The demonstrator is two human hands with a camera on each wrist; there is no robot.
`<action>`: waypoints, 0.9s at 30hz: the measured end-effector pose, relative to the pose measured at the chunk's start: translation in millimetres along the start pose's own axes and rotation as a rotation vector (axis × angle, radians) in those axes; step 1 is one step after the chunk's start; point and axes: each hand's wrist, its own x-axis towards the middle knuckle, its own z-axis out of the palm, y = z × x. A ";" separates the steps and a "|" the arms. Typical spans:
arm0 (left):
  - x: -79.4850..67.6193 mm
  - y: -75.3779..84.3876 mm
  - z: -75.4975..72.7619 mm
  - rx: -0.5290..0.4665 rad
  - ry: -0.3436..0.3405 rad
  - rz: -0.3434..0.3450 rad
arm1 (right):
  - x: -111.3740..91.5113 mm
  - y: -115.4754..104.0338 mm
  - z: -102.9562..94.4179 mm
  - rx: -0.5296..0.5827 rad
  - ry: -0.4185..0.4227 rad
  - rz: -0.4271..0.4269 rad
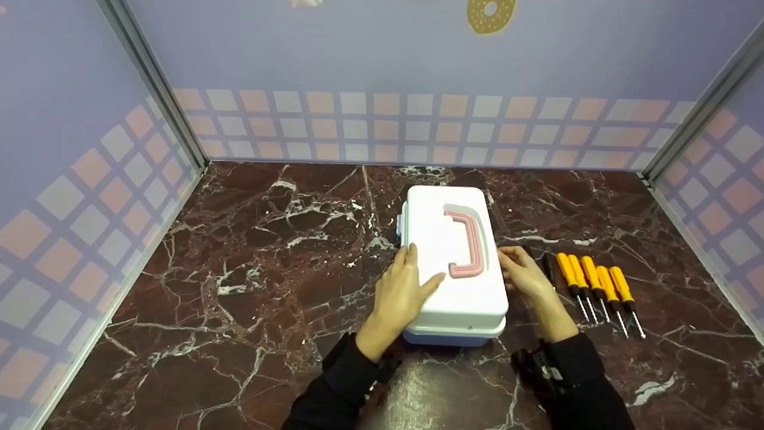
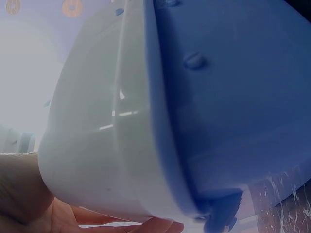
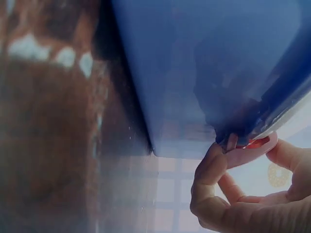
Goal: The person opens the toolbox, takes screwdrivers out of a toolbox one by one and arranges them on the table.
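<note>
A storage box with a white lid (image 1: 427, 239) and a blue base (image 2: 252, 97) stands on the table, its lid down. A pink carrying handle (image 1: 471, 248) lies in a recess on top. My left hand (image 1: 399, 292) rests on the lid's left edge, fingers along the side and thumb on top. On the box's right side, my right hand (image 1: 525, 275) pinches a pink latch (image 3: 248, 154) between thumb and fingers; the right wrist view shows this from below. The head view hides the latch behind the lid. A blue hinge piece (image 2: 221, 211) sticks out on the left side.
Several yellow-handled screwdrivers (image 1: 591, 278) lie in a row right of my right hand. A black handle (image 1: 548, 269) lies between them and the hand, partly hidden. Patterned panels (image 1: 370, 125) enclose the dark marbled table (image 1: 268, 286) at the back and sides.
</note>
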 end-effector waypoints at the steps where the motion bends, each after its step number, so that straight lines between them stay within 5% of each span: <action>1: 0.0 0.2 -0.1 -0.002 -0.001 -0.001 | 0.0 0.3 -0.1 -0.005 -0.006 0.000; 8: 0.4 1.1 0.0 -0.001 -0.015 -0.017 | 1.6 2.9 -0.9 0.000 -0.048 0.024; 20: -0.3 -0.5 -0.5 0.013 0.002 -0.004 | -0.4 -2.3 2.9 -0.154 -0.021 -0.101; 24: -0.7 0.2 -0.9 0.017 -0.014 -0.005 | -1.5 -5.0 4.3 -0.285 0.011 -0.158; 27: -3.0 2.1 -0.5 0.038 -0.004 0.011 | 2.7 -13.0 5.9 -0.430 0.067 -0.278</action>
